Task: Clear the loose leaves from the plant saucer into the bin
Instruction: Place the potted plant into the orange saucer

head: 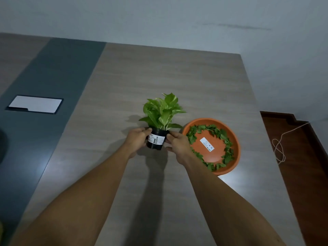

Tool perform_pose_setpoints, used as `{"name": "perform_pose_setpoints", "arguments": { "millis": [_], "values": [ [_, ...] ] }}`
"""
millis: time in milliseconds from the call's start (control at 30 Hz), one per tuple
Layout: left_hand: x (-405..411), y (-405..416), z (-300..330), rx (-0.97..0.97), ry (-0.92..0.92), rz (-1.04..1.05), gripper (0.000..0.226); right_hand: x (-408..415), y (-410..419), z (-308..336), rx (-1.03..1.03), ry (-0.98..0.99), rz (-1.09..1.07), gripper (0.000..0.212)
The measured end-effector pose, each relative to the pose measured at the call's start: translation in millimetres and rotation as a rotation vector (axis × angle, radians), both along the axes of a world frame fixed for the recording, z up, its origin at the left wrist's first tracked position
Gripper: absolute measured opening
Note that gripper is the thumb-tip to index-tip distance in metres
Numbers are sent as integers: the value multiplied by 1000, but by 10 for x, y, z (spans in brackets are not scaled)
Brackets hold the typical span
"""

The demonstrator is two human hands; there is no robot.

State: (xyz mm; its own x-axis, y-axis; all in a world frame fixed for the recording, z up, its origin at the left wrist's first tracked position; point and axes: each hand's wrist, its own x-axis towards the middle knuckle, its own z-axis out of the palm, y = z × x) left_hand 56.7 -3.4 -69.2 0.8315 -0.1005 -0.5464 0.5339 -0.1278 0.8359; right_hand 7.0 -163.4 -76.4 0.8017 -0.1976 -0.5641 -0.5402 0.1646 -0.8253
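Long grey wood-grain worktop (pixel 159 77) carries everything, with a dark inlay strip down its left. Round terracotta-orange plastic saucer (pixel 234 137) sits near the right edge, its centre bare but for a white label. Small black plastic pot with a green variegated plant (pixel 157 139) stands just left of the saucer, apart from it, likely set aside to free the saucer. Left hand (pixel 137 139) and right hand (pixel 177 144) are clamped on the pot's opposite sides. Loose green leaves (pixel 221 134) lie in a ring inside the saucer. No bin in view.
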Motion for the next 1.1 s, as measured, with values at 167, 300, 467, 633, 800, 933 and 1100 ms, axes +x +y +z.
{"name": "perform_pose_setpoints", "arguments": {
  "millis": [167,300,467,633,800,933,1100],
  "values": [
    [-8,-461,111,-91,-56,-93,32,-141,-443,178,-19,-76,-79,32],
    [-127,-945,134,-157,-52,-155,33,-331,-942,283,-28,-85,-140,33],
    [-334,-1532,120,-196,-17,-135,25,-520,-1455,227,-66,-90,-234,36],
    [-475,-1927,8,-242,61,-81,25,-668,-1833,192,-56,-91,-250,37],
    [-563,-2121,-163,-284,93,-78,40,-735,-2070,5,-54,-101,-232,35],
    [-611,-2176,-260,-285,104,7,41,-746,-2123,-148,-49,-114,-223,33],
    [-655,-2200,-289,-277,65,36,35,-728,-2140,-276,-31,-124,-225,24]
  ]
}}
